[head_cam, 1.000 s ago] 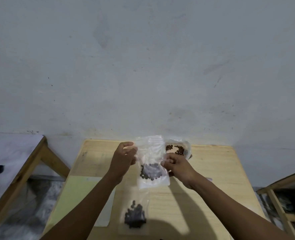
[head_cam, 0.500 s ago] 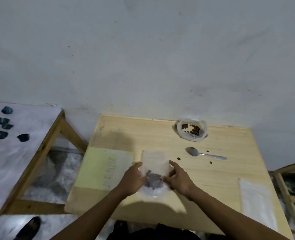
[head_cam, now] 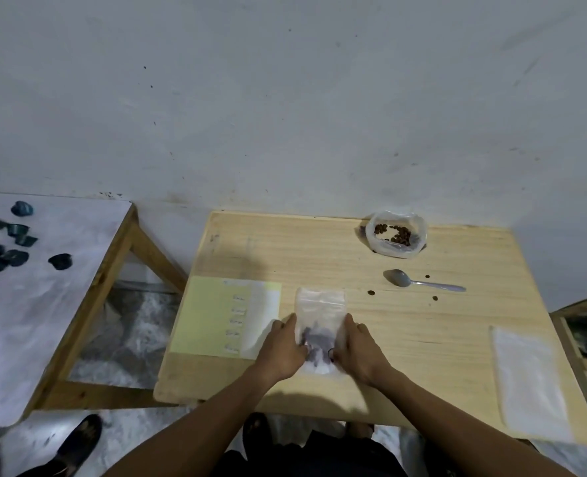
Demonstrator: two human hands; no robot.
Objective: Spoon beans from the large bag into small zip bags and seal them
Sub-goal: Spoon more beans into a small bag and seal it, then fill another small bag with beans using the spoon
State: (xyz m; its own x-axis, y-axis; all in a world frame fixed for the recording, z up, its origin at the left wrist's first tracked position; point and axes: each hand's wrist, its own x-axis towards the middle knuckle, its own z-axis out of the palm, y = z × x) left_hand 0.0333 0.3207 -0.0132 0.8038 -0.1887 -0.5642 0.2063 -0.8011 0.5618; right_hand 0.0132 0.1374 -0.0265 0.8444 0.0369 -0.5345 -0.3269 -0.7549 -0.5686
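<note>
Lying flat on the wooden table [head_cam: 319, 249], a small zip bag [head_cam: 320, 325] with dark beans [head_cam: 316, 340] inside is grasped at its lower edges by the left hand [head_cam: 282, 351] and the right hand [head_cam: 360, 351], thumbs curled onto the plastic. A second ago it was held upright in the air; half a second ago it had already been laid down. The large bag [head_cam: 396, 233] is seen at the far edge, the spoon [head_cam: 422, 281] just before it, loose beans nearby. A yellow sheet [head_cam: 206, 315] lies left.
</note>
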